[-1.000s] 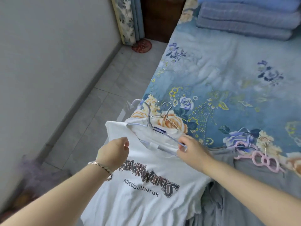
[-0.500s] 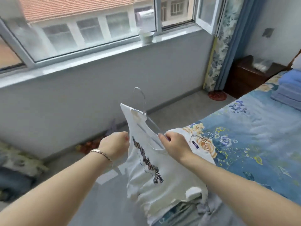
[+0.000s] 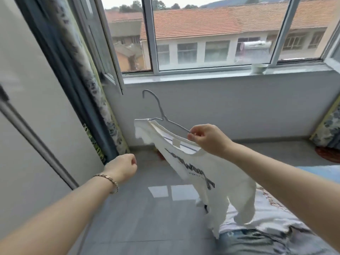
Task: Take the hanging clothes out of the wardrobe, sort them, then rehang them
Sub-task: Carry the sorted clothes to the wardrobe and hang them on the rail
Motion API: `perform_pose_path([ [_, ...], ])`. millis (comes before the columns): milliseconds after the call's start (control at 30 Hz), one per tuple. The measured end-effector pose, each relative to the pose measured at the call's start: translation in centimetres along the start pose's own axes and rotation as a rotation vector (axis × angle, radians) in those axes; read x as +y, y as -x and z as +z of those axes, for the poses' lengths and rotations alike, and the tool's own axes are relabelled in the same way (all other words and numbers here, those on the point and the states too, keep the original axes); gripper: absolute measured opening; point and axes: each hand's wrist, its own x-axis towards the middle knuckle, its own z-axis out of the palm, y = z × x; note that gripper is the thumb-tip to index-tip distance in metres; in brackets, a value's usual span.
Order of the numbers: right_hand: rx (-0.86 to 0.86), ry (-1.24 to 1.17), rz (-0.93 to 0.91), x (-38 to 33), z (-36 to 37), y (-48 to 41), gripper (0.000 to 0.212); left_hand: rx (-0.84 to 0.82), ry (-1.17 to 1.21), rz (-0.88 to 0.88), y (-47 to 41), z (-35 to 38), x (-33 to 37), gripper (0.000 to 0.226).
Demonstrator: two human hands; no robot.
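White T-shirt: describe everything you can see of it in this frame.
The white T-shirt looks like soft knit, with dark outlined lettering on the chest and a white label inside the neck. It hangs tilted on a wire hanger, hem drooping toward the clothes pile. The right hand pinches the hanger at the near shoulder; the left hand touches neither.

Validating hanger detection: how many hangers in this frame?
1. The wire hanger sits in the neck of the white T-shirt, hook up, one arm pinched by the right hand. More could be hidden under the clothes pile at lower right.
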Motion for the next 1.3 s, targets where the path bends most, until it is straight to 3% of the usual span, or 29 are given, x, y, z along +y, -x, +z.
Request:
perform_pose_path([
  [267, -0.372, -0.069, -0.125, -12.1, 7.1, 6.0, 0.023, 0.067, 0.067, -0.216, 13.2, -1.7, -10.6, 0.021],
  [467, -0.670, -0.046, -0.321, -19.2, 12.1, 12.0, 0.022, 0.160, 0.121, -0.501, 26.4, -0.6, -14.7, 0.023],
  [700, -0.890, -0.039, -0.546, -26.3, 17.1, 22.6, 0.019, 0.241, 0.164, -0.902, 43.9, 0.0, -16.7, 0.021],
  [967, -1.117, -0.156, -0.627, -35.8, 22.5, 37.0, 0.027, 0.329, 0.151, -1.298, 66.2, 1.0, -17.5, 0.016],
  [1200, -1.196, -0.190, -0.699, -44.7, 27.3, 49.4, 0.012, 0.426, 0.110, -1.478, 82.3, 0.0, -20.8, 0.015],
  [1300, -1.209, -0.189, -0.728, -48.9, 29.2, 54.8, 0.018, 0.452, 0.097, -1.520, 88.7, -0.6, -23.1, 0.013],
])
